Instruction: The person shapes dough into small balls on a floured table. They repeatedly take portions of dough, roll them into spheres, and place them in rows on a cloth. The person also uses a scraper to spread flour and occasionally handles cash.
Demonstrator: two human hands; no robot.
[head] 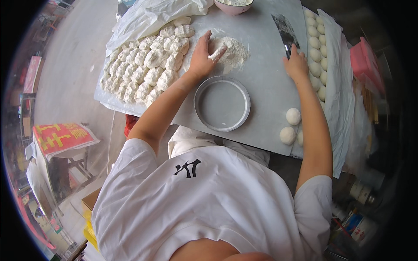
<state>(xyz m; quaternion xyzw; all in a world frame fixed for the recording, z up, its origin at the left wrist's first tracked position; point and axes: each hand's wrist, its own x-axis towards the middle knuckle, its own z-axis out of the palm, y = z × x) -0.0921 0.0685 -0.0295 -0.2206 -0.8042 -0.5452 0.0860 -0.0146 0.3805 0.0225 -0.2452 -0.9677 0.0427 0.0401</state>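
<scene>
My left hand, fingers spread and floury, is over the left edge of a flour pile on the grey work surface. Left of it lie many rough dough pieces, partly under a white cloth. My right hand is at the dark handle of a broad-bladed scraper or knife that lies flat; whether the fingers grip it is unclear. A round metal ring or shallow pan sits near the front edge. Smooth dough balls lie near my right forearm.
A pink bowl of flour stands at the far edge. Rows of smooth dough balls run along the right, beside a white cloth. Beyond are a pink plastic container and, at far left, a red sign.
</scene>
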